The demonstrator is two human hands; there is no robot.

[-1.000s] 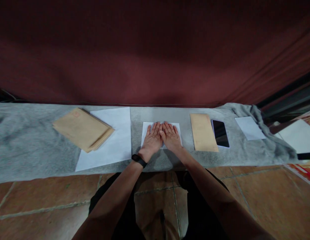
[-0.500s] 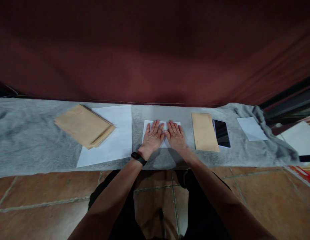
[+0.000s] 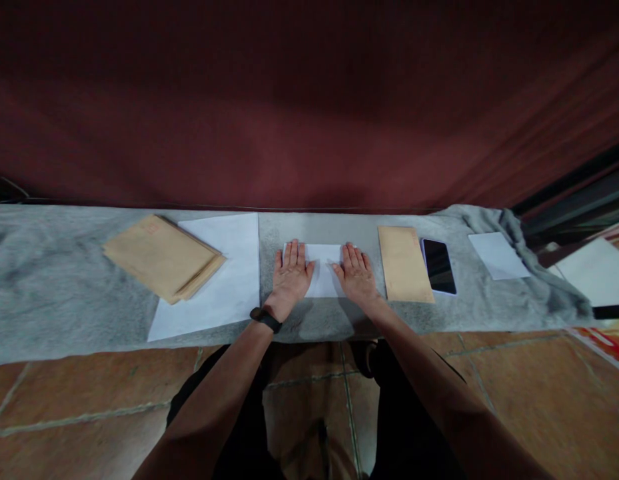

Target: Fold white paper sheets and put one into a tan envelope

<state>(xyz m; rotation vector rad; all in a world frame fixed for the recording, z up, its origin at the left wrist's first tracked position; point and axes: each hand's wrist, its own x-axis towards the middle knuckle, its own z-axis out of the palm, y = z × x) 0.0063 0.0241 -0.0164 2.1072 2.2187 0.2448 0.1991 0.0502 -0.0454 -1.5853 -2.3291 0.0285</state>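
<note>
Head camera: a white paper [image 3: 325,275] was seen lying flat in the middle of a long gray cloth [image 3: 59,287], right in front of the person. Both hands were put on it. The left hand [image 3: 292,277] was laid palm down over the left end of the paper, with its fingers held straight and close together and its thumb pointed in. The right hand [image 3: 356,277] was laid the same way over the right end, with its thumb pointed in too. Nothing was pinched by either hand, and a bare strip of paper was left between them. How hard the paper was pushed could not be told.

A black band [image 3: 266,319] was worn on the left wrist. To the left, a pile of brown envelopes [image 3: 162,257] was set partly on a big white sheet [image 3: 216,300] and partly on the cloth. To the right, one brown envelope [image 3: 406,263] was placed near the right hand. A phone [image 3: 439,267] with a dark screen was put right up against it. Farther right, a small white sheet [image 3: 499,256] was laid on the cloth. Brown floor tiles [image 3: 89,390] could be seen below.
</note>
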